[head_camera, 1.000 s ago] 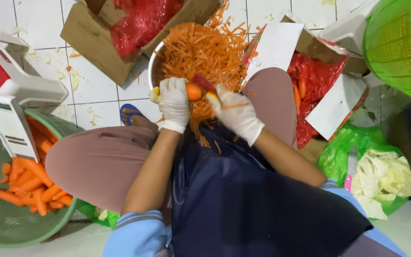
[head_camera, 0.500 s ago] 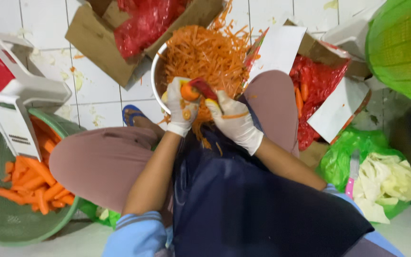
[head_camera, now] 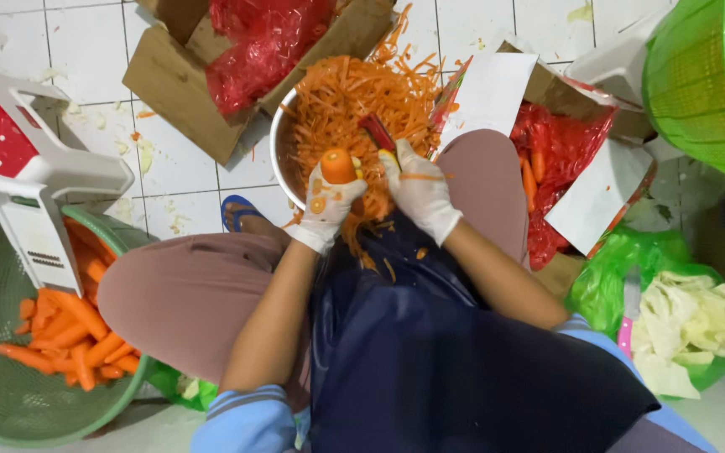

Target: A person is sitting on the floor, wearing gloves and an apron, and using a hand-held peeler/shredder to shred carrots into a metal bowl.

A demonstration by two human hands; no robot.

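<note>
My left hand (head_camera: pixel 325 210), in a white glove, grips an orange carrot (head_camera: pixel 338 165) end-on over a metal bowl (head_camera: pixel 279 151). My right hand (head_camera: pixel 421 193), also gloved, holds a red-handled peeler (head_camera: pixel 378 132) right beside the carrot. The bowl is heaped with thin orange carrot shreds (head_camera: pixel 362 96). Both hands are over my lap, above a dark blue apron (head_camera: pixel 430 335).
A green basin (head_camera: pixel 10 403) at left holds peeled carrots (head_camera: pixel 65 331) and a white slicer (head_camera: pixel 31 231). Cardboard boxes with red plastic (head_camera: pixel 253 42) and carrots (head_camera: pixel 564 168) lie on the tiled floor. A green bag with cabbage leaves (head_camera: pixel 681 319) sits at right, a green basket (head_camera: pixel 706 75) above.
My left hand has turned the carrot from lying sideways to pointing end-on at the camera. My right hand with the peeler has moved along it above the bowl.
</note>
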